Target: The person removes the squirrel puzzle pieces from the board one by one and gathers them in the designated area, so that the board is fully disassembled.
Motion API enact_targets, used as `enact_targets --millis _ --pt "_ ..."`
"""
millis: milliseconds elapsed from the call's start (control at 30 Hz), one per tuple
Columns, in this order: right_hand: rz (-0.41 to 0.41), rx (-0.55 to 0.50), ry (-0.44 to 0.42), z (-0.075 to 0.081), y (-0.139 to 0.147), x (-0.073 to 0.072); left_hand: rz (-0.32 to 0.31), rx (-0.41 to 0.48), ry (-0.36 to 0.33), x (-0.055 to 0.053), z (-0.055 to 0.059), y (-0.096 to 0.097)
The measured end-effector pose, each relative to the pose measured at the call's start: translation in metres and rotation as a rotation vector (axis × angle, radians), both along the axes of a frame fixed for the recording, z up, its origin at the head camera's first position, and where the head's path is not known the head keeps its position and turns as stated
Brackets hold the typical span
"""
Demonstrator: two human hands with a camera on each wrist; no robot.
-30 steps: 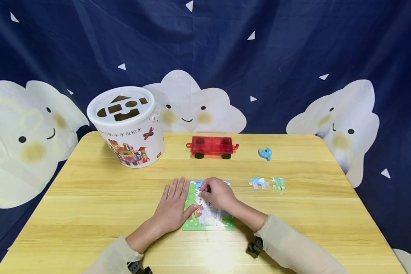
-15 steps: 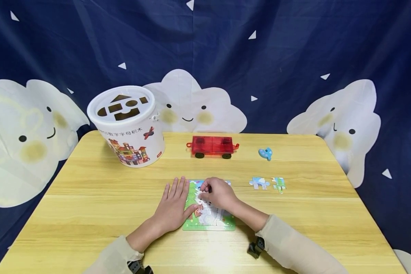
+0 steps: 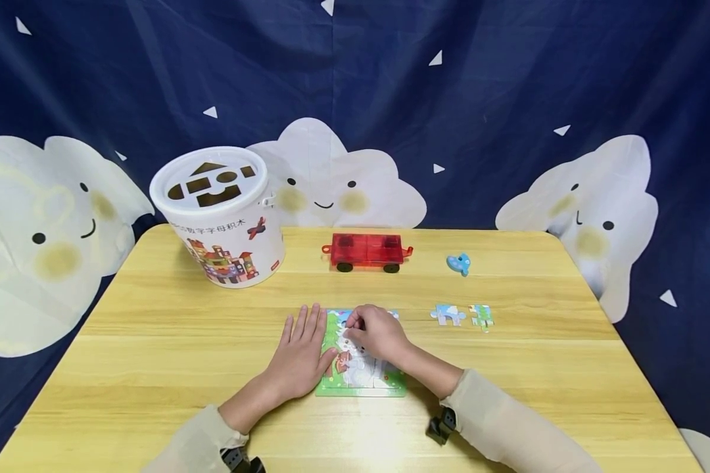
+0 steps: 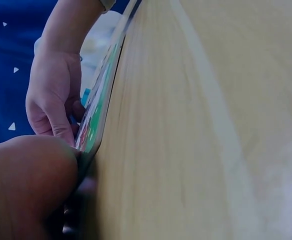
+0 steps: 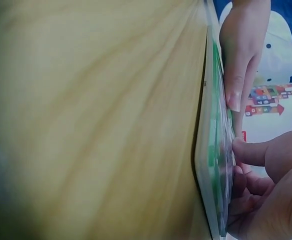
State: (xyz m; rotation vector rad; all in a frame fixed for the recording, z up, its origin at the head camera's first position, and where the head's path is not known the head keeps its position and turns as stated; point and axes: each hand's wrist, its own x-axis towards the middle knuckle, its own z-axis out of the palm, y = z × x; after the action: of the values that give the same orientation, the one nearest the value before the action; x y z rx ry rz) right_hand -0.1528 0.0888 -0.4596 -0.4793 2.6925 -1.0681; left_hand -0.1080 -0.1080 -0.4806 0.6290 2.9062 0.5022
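Note:
A jigsaw puzzle (image 3: 363,378) in a green-bordered tray lies flat on the table, with a white animal in its picture. My left hand (image 3: 298,364) rests palm down along its left side, fingers straight and spread, thumb over the tray's left edge. Over the upper middle of the puzzle, my right hand (image 3: 378,334) has curled fingers and pinches at a puzzle piece, which the hand mostly hides. In the right wrist view, its thumb (image 5: 251,152) and bent fingers meet the puzzle surface. Two loose pieces, one blue (image 3: 448,315) and one green (image 3: 482,316), lie to the right.
Behind the puzzle stands a red toy wagon (image 3: 367,251) with black wheels. A small blue toy (image 3: 459,264) sits to its right. At the back left is a tall white bucket (image 3: 231,226) with shaped holes in its lid. A dark blue curtain (image 3: 479,98) hangs behind the table.
The left thumb has drawn back slightly to the left, uncovering more of the red-brown part of the picture. The right hand stays over the same spot on the puzzle.

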Motion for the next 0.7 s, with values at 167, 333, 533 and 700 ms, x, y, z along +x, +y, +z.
enact_targets --millis 167,333,533,700 --pt "0.004 0.000 0.006 0.0004 -0.0001 0.0002 0.013 0.004 0.002 0.0003 0.0007 0.0008" --pt "0.003 0.018 0.010 0.0004 0.0000 -0.0002 0.017 0.009 0.004 -0.0002 0.0011 0.0015" --pt "-0.004 0.009 0.013 -0.0007 -0.0001 -0.0001 0.019 -0.004 0.002 -0.0007 0.0023 0.0020" --pt "-0.009 -0.001 0.028 -0.0004 -0.0006 0.0018 0.021 -0.005 -0.007 -0.0001 0.0034 0.0021"
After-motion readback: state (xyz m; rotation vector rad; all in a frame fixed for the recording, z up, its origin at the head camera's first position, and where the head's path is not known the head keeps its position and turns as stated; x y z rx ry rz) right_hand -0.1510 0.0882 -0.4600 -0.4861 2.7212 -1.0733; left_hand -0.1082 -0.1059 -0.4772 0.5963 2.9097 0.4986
